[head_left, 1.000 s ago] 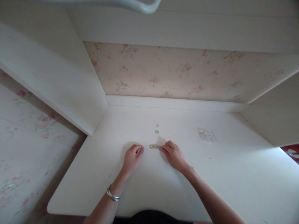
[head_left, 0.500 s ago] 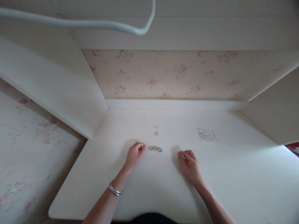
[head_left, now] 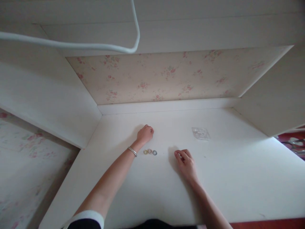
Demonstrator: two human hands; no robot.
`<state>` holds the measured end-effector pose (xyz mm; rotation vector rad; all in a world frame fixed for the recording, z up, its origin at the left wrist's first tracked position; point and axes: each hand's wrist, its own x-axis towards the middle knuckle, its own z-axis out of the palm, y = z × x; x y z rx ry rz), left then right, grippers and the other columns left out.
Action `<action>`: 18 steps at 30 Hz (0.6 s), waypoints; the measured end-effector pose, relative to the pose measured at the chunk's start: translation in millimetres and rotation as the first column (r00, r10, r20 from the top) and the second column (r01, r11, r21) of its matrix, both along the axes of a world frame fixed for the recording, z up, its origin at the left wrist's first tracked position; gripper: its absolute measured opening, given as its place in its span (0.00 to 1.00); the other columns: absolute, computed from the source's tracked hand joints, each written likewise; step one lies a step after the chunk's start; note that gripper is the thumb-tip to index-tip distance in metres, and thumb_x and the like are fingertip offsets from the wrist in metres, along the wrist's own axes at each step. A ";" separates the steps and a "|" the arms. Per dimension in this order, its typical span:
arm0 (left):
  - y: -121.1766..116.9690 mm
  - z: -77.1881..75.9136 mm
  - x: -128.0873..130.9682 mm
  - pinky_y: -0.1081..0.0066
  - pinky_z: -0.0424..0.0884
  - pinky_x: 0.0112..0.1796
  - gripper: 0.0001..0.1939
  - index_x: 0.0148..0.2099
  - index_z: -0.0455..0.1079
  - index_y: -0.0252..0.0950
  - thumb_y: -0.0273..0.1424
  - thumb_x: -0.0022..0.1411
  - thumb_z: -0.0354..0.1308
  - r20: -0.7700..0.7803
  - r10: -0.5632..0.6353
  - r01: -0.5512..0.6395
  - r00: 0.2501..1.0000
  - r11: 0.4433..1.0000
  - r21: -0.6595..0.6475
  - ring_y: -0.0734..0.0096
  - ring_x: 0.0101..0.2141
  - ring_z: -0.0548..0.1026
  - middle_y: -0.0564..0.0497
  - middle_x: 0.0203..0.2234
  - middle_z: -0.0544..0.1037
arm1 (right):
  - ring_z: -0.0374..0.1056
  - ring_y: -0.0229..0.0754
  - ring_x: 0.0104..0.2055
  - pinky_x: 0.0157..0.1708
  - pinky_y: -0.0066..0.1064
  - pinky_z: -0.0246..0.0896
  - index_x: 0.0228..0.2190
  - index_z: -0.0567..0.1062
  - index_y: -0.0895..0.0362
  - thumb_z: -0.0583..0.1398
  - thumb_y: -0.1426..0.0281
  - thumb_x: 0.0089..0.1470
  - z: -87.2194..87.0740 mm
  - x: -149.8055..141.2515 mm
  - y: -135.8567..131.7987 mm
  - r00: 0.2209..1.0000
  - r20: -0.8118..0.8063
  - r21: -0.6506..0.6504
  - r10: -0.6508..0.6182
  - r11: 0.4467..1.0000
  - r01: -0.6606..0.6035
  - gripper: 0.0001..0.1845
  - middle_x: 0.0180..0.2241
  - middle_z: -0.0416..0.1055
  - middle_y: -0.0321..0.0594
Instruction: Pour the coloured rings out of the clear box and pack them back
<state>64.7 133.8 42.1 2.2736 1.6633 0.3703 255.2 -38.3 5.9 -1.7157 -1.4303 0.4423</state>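
My left hand [head_left: 145,135] is stretched toward the back of the table, its fingers curled closed; what is in them, if anything, is hidden. A silver bangle [head_left: 132,151] circles that wrist. Nearer to me, three small rings lie side by side in a short row: a yellowish ring [head_left: 145,152], a pinkish ring [head_left: 150,151] and a grey-blue ring [head_left: 154,152]. To the right of the row rests my right hand [head_left: 187,163], thumb and fingers pinched together. Whether something small sits in that pinch I cannot make out.
A clear plastic packet [head_left: 200,133] lies on the white table [head_left: 226,178], beyond my right hand. White panels stand at both sides, and a white cable [head_left: 95,46] hangs across the upper left. Several items show past the right edge, too unclear to name.
My left hand has moved forward from beside the ring row to where two small rings lay; they are now out of sight. The right hand keeps its pinch. The camera view has shifted.
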 end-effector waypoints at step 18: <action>-54.9 20.7 -18.8 0.73 0.65 0.38 0.11 0.40 0.70 0.40 0.33 0.65 0.46 0.063 -0.244 0.242 0.968 0.969 0.041 0.71 0.36 0.73 0.51 0.38 0.72 | 0.62 0.35 0.25 0.28 0.28 0.59 0.33 0.75 0.55 0.52 0.57 0.57 -4.0 5.6 3.7 0.999 -0.036 -0.020 0.014 1.000 -0.014 0.18 0.32 0.67 0.39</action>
